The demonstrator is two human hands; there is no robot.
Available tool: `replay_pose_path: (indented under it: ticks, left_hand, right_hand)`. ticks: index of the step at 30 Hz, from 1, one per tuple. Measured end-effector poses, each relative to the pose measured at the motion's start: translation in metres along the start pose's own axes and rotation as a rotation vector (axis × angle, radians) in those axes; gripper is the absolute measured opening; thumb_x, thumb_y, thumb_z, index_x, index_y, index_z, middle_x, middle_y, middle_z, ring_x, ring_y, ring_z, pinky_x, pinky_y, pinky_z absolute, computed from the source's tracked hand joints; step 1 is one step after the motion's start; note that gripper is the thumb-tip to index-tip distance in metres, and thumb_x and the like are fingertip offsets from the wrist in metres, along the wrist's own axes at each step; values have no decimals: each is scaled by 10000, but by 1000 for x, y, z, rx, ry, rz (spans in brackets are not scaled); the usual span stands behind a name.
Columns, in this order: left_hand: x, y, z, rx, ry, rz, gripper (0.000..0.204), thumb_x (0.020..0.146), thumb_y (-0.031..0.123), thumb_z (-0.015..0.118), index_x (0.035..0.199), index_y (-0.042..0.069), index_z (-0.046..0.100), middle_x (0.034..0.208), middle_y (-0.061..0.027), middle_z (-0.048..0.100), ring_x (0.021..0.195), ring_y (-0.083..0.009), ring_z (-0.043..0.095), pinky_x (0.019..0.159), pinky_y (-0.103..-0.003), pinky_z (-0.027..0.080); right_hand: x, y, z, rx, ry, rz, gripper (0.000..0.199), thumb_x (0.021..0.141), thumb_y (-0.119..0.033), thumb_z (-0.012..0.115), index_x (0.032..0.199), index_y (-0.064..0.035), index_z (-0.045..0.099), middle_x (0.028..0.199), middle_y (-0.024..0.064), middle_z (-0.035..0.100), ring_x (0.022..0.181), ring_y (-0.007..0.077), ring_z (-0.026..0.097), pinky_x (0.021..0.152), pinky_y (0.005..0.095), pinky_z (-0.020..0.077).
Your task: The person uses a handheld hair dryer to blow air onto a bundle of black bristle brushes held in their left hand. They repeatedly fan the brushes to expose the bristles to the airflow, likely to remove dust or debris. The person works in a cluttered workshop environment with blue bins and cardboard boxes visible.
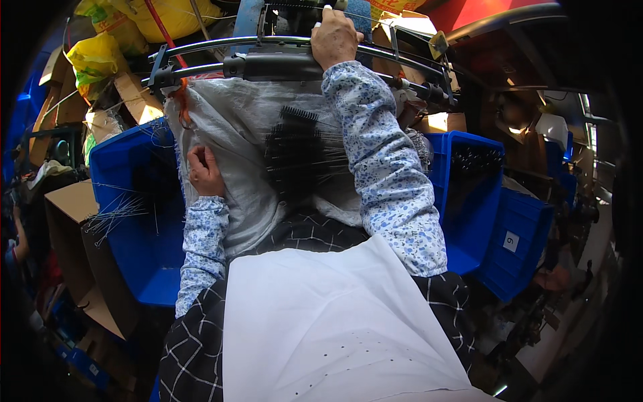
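Observation:
My right hand [335,37] reaches forward over the bar of a metal frame machine [281,65]. Its fingers bend down together at the machine's far part, where a small white piece shows at the fingertips; what they grip is hidden. My left hand [205,172] is curled closed over the left side of a white woven cloth [234,110], its contents out of sight. Between my arms, a heap of black-bristled wire brushes [293,151] lies on the cloth over my lap, thin metal stems pointing right.
At left stands a blue bin [137,261] with thin looped wires [119,213] over its edge, beside an open cardboard box [84,248]. At right, another blue bin [469,228] contains dark bristly pieces. Yellow bags [94,59] lie behind. Orange string [183,100] ties the cloth.

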State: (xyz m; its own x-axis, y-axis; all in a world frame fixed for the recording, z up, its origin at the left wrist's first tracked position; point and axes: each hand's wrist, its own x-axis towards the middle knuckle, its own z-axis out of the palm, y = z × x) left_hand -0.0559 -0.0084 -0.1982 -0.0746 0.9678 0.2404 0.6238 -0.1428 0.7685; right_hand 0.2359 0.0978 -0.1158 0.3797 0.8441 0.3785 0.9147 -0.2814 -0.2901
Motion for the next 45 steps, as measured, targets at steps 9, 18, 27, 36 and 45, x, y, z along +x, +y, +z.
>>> replay_pose_path:
  ticks: [9, 18, 27, 36, 45]
  left_hand:
    - [-1, -12, -1, 16, 30, 17, 223, 854, 226, 450, 905, 10, 473, 721, -118, 567, 648, -207, 571, 591, -300, 439]
    - [-1, -15, 3, -6, 13, 20, 210, 854, 216, 450, 902, 13, 473, 717, -114, 567, 640, -204, 571, 585, -298, 439]
    - [-2, -17, 0, -19, 41, 5, 203, 850, 210, 458, 887, 11, 476, 709, -110, 562, 636, -197, 562, 582, -296, 436]
    - [-2, -15, 0, -13, 27, 1, 210, 852, 212, 454, 894, 6, 470, 723, -112, 558, 648, -198, 558, 598, -289, 432]
    - [-4, -18, 2, 2, 33, 26, 220, 851, 215, 456, 896, 0, 469, 744, -123, 561, 655, -200, 559, 603, -292, 435]
  right_hand:
    - [-2, -7, 0, 16, -6, 0, 352, 749, -167, 468, 1075, -34, 487, 939, 90, 545, 842, 251, 527, 700, 428, 404]
    - [-4, 31, -2, -22, -2, -31, 372, 757, -214, 525, 1094, -58, 506, 1000, 117, 551, 917, 259, 533, 748, 438, 380]
    - [-1, 98, -12, -30, -28, -23, 360, 750, -238, 532, 1075, -82, 528, 1028, 114, 551, 959, 266, 520, 802, 423, 355]
    - [35, 96, -86, -222, -180, -406, 163, 750, -221, 489, 783, -121, 614, 745, 103, 584, 723, 246, 565, 667, 341, 444]
    - [-43, 129, -149, -27, -61, -331, 188, 785, -174, 523, 967, -161, 569, 789, 48, 557, 780, 233, 535, 720, 379, 408]
